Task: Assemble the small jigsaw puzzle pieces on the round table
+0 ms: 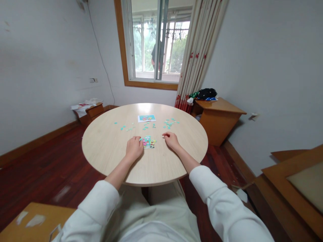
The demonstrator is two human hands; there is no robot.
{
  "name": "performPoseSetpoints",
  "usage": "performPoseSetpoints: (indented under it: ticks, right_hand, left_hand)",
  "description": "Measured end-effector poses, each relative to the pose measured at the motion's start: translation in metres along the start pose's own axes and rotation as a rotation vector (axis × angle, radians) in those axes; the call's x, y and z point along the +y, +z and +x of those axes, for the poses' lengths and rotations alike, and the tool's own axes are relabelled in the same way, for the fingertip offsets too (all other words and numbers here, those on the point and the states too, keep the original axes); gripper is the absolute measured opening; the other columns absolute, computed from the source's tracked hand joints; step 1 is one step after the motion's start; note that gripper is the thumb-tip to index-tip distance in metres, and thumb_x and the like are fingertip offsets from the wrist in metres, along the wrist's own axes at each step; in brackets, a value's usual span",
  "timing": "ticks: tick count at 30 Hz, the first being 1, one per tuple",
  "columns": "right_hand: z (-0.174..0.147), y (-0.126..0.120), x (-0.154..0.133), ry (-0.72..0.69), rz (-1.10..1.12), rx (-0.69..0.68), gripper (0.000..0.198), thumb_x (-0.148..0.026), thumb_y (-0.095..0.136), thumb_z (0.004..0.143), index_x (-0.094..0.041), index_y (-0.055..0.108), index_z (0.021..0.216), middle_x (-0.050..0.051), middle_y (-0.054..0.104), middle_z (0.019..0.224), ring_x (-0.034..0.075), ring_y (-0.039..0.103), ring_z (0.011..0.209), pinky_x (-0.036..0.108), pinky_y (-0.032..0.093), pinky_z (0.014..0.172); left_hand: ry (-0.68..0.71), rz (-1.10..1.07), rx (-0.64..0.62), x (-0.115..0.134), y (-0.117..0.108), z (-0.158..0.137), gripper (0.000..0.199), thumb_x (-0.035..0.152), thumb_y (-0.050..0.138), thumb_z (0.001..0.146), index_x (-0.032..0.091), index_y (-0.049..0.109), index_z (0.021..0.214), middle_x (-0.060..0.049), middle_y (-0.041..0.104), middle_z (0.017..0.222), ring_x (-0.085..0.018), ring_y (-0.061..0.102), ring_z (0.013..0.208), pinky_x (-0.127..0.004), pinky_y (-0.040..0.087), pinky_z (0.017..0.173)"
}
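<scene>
A partly assembled jigsaw puzzle (148,142) with bright cartoon figures lies flat on the round table. My left hand (135,148) rests against its left edge, fingers curled over the border and partly hidden. Just right of the puzzle, apart from it, is my right hand (171,139). Its fingers are bent together toward the thumb, and anything between them is too small to make out. Loose teal puzzle pieces (168,125) are scattered beyond the right hand, and more pieces (130,128) lie beyond the left. A picture sheet (146,118) with similar cartoon figures lies behind them.
The pale round table (108,148) fills the middle. A wooden cabinet (222,117) with a heap of cloth (205,94) on it stands at the right. Beyond are a window (143,47) and a curtain (196,50). A brown wooden panel (32,218) is at lower left.
</scene>
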State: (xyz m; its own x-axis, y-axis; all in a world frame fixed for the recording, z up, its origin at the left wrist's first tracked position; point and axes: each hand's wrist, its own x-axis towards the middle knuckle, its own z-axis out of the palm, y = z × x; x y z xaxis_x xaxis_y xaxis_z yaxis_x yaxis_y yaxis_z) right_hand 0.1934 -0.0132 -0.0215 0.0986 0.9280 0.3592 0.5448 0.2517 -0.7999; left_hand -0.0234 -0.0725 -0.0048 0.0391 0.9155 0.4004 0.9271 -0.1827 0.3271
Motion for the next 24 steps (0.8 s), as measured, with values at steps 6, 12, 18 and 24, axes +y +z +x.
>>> performPoseSetpoints:
  ticks: [6, 12, 18, 24]
  right_hand:
    - [0.017, 0.0, 0.007, 0.155, 0.241, 0.096, 0.016, -0.014, 0.048, 0.063, -0.016, 0.064, 0.066, 0.0, 0.062, 0.063, 0.013, 0.058, 0.062, 0.027, 0.048, 0.067]
    - [0.032, -0.022, 0.017, 0.276, 0.573, 0.103, 0.009, -0.018, 0.054, 0.064, -0.017, 0.058, 0.071, -0.001, 0.056, 0.058, 0.011, 0.053, 0.053, 0.025, 0.049, 0.056]
    - [0.038, -0.055, 0.03, 0.389, 0.954, 0.095, 0.009, -0.013, 0.051, 0.067, -0.02, 0.054, 0.071, 0.001, 0.055, 0.059, 0.012, 0.056, 0.059, 0.027, 0.053, 0.062]
    - [0.045, -0.039, 0.033, 0.211, 0.36, 0.167, 0.007, -0.014, 0.049, 0.068, -0.018, 0.054, 0.071, 0.001, 0.056, 0.058, 0.012, 0.056, 0.056, 0.028, 0.053, 0.062]
  left_hand:
    - [-0.028, -0.085, -0.05, -0.007, 0.002, 0.003, 0.034, 0.022, 0.035, 0.085, 0.013, 0.056, 0.11, -0.012, 0.066, 0.107, -0.023, 0.059, 0.101, -0.035, 0.042, 0.089]
    - [-0.069, -0.163, -0.058, -0.007, 0.001, 0.004, 0.033, 0.022, 0.035, 0.085, 0.015, 0.056, 0.111, -0.011, 0.067, 0.106, -0.022, 0.06, 0.101, -0.036, 0.043, 0.089]
    - [-0.075, -0.187, -0.063, -0.006, 0.0, 0.004, 0.033, 0.022, 0.036, 0.085, 0.015, 0.055, 0.111, -0.01, 0.066, 0.106, -0.022, 0.06, 0.101, -0.036, 0.043, 0.089]
    - [-0.053, -0.171, -0.068, -0.007, 0.003, 0.004, 0.035, 0.022, 0.035, 0.086, 0.013, 0.054, 0.114, -0.012, 0.066, 0.107, -0.023, 0.058, 0.101, -0.037, 0.041, 0.09]
